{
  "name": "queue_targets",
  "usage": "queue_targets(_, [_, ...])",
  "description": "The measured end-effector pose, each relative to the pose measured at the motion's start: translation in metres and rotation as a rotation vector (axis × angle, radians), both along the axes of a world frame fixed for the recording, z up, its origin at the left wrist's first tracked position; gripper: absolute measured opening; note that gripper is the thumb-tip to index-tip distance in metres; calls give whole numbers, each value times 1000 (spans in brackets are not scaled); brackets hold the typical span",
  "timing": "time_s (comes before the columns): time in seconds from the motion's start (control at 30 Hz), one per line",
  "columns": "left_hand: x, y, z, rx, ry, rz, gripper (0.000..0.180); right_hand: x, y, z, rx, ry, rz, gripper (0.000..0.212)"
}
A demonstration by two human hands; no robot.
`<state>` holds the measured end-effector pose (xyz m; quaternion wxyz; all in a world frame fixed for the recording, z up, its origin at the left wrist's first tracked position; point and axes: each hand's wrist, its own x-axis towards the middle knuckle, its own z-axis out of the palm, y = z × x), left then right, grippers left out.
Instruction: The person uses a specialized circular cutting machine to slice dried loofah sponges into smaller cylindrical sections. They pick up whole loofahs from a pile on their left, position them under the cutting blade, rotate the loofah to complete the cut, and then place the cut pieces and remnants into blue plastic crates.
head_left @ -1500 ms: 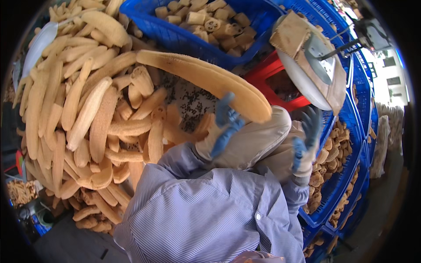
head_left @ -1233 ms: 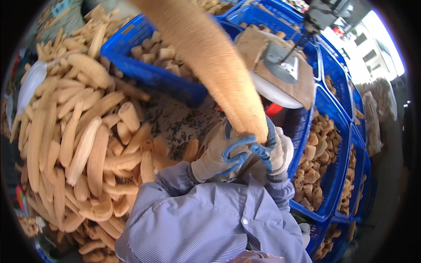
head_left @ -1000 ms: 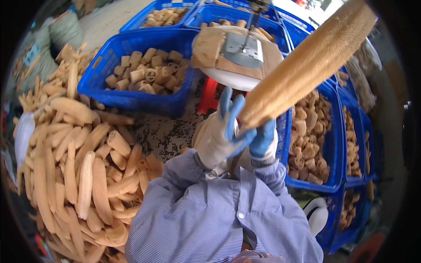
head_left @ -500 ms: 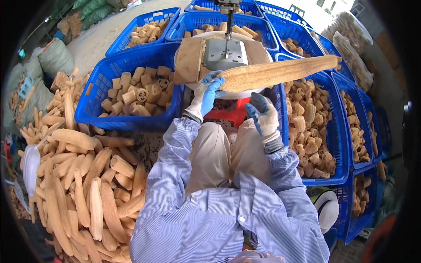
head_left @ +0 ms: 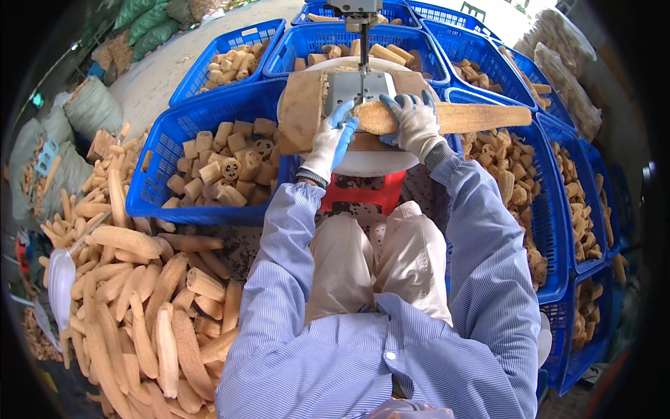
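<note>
A long tan dried loofah [head_left: 485, 117] lies crosswise over the machine's small metal plate [head_left: 349, 91], its tapered length pointing right. My right hand [head_left: 417, 126], in a white glove with blue fingers, grips it from above near its left part. My left hand [head_left: 329, 142], gloved alike, has its fingers closed at the loofah's left end. Just beyond that end, a thin upright blade [head_left: 363, 59] comes down from the machine head to the plate. Brown boards [head_left: 301, 112] flank the plate on a round white base [head_left: 366, 165].
At left, a blue crate [head_left: 157, 167] holds cut loofah pieces [head_left: 230, 167]. Another blue crate [head_left: 558, 230] of short pieces stands at right, with more crates behind and beside it. Whole loofahs [head_left: 153, 300] are heaped at lower left. A red stool [head_left: 391, 192] sits beneath the base.
My right hand has gone from hanging apart below the loofah to gripping it from above. The loofah has levelled out and come down onto the plate beside the blade.
</note>
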<state>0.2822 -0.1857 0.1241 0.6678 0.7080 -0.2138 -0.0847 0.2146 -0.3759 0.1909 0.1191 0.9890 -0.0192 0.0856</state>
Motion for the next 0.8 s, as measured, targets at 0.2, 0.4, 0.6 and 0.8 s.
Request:
queue_targets(0.2, [35, -18, -16, -87, -85, 62, 34, 28, -6, 14, 48, 70, 0, 89])
queue_targets(0.4, [50, -26, -16, -137, 28, 81, 28, 53, -17, 21, 24, 97, 61, 87])
queue_targets(0.6, [60, -29, -16, -141, -23, 121, 27, 66, -21, 27, 105, 134, 32, 74])
queue_targets(0.8, [76, -33, -14, -185, 14, 106, 25, 78, -27, 32, 159, 162, 67, 68])
